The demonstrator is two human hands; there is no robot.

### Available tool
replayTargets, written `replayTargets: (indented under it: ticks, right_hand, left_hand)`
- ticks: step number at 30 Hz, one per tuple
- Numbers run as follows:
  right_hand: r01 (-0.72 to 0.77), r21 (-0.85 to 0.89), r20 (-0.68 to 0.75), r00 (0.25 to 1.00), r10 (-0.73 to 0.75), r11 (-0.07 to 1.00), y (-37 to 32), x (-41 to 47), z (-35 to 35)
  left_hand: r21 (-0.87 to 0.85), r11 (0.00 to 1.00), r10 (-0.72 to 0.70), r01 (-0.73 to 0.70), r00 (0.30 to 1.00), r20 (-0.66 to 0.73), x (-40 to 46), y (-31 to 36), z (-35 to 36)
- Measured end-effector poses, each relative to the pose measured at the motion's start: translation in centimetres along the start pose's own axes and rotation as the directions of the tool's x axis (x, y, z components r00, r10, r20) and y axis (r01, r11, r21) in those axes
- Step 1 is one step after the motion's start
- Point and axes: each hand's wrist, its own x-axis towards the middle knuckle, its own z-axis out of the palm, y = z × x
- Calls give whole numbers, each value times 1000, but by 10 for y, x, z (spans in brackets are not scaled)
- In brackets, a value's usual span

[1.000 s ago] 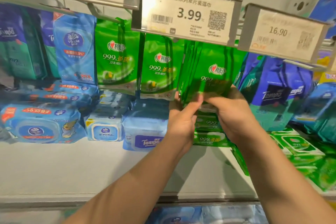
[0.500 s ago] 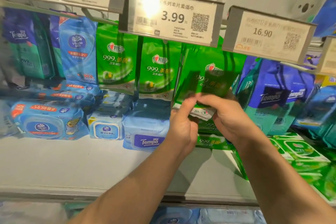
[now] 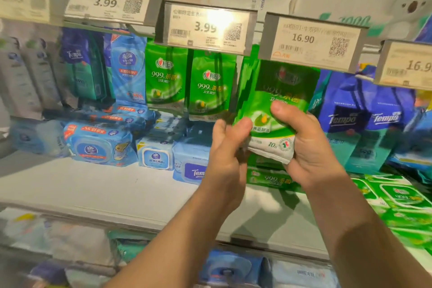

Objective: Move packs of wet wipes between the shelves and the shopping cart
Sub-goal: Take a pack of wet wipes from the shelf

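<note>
Your right hand (image 3: pixel 311 147) is gripping a green wipes pack (image 3: pixel 278 110) at frame centre, thumb over its front; your left hand (image 3: pixel 228 147) is pinching its lower-left edge.

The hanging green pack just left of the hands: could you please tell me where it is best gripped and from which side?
Probably its free bottom edge, from the front and below. That green pack hangs flat and upright, its top tucked behind the price tag, with a neighbouring pack close on its left.
</note>
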Motion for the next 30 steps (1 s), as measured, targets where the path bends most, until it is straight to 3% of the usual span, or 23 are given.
replayTargets:
  ticks: [3, 8, 13, 16, 23, 28, 30]
  right_hand:
    - [-16, 55, 103, 995, 10, 998, -7, -8, 0]
    - [56, 99, 210, 975, -76, 994, -11, -27, -2]
    - [91, 100, 264, 958, -114, 991, -13, -49, -8]
    - [91, 147, 330, 934, -136, 985, -12, -63, -11]
    - [19, 284, 479, 863, -159, 959, -10, -89, -8]
    - [-16, 197, 524, 847, -92, 980, -2, -105, 19]
    - [-45, 152, 553, 832, -48, 987, 8, -110, 37]
  left_hand:
    - [77, 997, 14, -18, 999, 45, -1, 26, 3]
    - [378, 926, 14, -13, 1000, 1, -1, 48, 36]
    - [645, 763, 117, -48, 991, -65, -20, 43, 50]
    - [803, 583, 246, -123, 969, -30, -39, 47, 56]
    - [929, 331, 342, -165, 939, 45, -87, 68, 83]
    - [933, 332, 366, -138, 931, 7, -119, 83, 70]
    - [856, 495, 361, -148, 931, -47, -131, 90, 53]
